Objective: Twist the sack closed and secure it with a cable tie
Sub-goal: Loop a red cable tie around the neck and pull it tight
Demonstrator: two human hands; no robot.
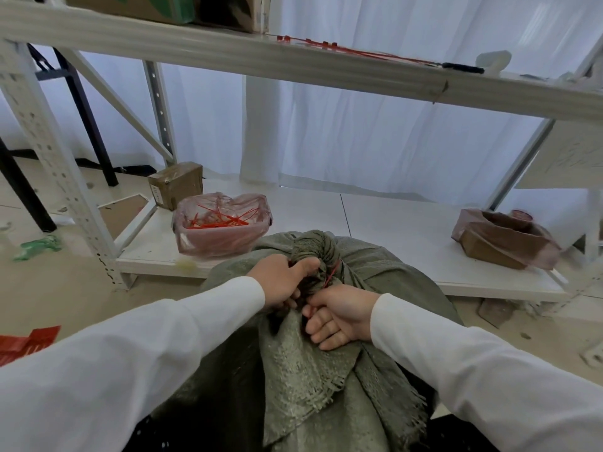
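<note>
While your right hand (339,316) pinches the end of the red cable tie (330,275) near you, your left hand (283,279) grips the twisted neck (313,251) of the sack (303,363) just behind. The tie runs up from your right fingers around the neck, so the pull is toward you.

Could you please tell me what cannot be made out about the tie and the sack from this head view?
- Cable tie: only a thin red strand shows beside the twisted neck; whether it is locked is hidden by the left hand and the folds.
- Right hand: what its fingers pinch is too small to tell.
- Sack: its lower part is cut off by the bottom edge.
</note>
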